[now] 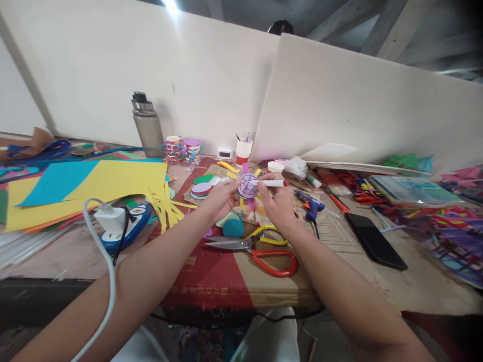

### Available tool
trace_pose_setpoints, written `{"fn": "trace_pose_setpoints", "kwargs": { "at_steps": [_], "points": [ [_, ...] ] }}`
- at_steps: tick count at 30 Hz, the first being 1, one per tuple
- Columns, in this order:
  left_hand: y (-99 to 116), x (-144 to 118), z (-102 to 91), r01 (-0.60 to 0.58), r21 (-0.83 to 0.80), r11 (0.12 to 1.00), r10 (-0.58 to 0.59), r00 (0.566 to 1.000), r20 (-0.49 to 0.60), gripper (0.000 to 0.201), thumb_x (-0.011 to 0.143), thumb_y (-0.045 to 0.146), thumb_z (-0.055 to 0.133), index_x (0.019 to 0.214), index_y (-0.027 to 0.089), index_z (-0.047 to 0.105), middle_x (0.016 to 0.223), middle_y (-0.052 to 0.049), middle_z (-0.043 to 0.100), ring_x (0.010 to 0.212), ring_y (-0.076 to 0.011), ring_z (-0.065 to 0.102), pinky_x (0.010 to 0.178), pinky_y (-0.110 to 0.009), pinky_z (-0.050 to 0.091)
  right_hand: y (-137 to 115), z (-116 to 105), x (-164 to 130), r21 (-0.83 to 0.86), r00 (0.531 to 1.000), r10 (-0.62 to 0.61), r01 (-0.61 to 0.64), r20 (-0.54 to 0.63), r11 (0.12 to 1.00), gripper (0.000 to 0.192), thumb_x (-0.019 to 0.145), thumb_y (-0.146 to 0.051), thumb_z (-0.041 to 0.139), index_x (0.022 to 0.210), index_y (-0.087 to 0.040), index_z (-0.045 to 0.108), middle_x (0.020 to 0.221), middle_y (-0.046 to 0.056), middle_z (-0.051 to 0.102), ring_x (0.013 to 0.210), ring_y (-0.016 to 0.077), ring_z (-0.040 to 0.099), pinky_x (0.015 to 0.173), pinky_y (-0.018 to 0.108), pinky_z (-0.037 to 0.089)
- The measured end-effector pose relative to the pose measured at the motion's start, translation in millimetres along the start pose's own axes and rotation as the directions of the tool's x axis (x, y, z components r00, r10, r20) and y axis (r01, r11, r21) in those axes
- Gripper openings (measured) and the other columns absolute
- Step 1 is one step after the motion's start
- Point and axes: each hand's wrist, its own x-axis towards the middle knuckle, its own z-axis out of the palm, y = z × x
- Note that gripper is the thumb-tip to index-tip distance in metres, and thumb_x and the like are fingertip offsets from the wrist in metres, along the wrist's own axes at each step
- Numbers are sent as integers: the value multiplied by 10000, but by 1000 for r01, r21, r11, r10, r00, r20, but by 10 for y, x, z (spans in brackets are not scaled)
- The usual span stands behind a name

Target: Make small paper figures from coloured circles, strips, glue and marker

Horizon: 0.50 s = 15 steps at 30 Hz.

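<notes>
Purple disc: a round paper piece [248,185] with dark lines on its face and coloured strips sticking out around its rim, held up just above the tabletop [226,281], between both hands, face toward the camera, seemingly so the lines can be drawn on it.
Marker: a white pen with a red cap end [272,183], lying nearly level, its tip at the disc's right edge.
Left hand: the left hand [222,197] pinches the disc's left rim between thumb and fingertips, fingers curled in, steadying it against the pen.
Right hand: the right hand [277,201] is closed around the marker in a writing grip, fingers pressed together on the barrel.
Below the hands: a teal paper shape [233,227], and red-handled scissors [260,254] with a yellow-handled pair [269,235] lying over them, all within easy reach.
Left of the disc: a stack of cut paper circles [202,189], and further out yellow and blue paper sheets [94,183], the yellow one cut into strips at its edge.
Right of the disc: a blue glue gun [311,203], a black phone [375,241], and a heap of coloured strips [362,193].
Back edge: a grey bottle [148,125] and a cup of pens [243,151] against the white board.
Near left: a white charger in a blue power strip [116,223].
</notes>
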Motion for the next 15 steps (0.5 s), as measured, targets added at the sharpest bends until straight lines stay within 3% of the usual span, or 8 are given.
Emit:
{"fn": "trace_pose_setpoints", "kwargs": {
  "at_steps": [15],
  "points": [
    [-16,4,-9,-12,14,1000,12,999,30,161,858,236,655,811,83,670,717,-77,702,605,-126,648,595,-231,542,17,3,-2,15,1000,4,-4,13,1000,146,916,-373,539,911,-227,545,864,52,631,764,187,613,693,337,513]
  ]
}}
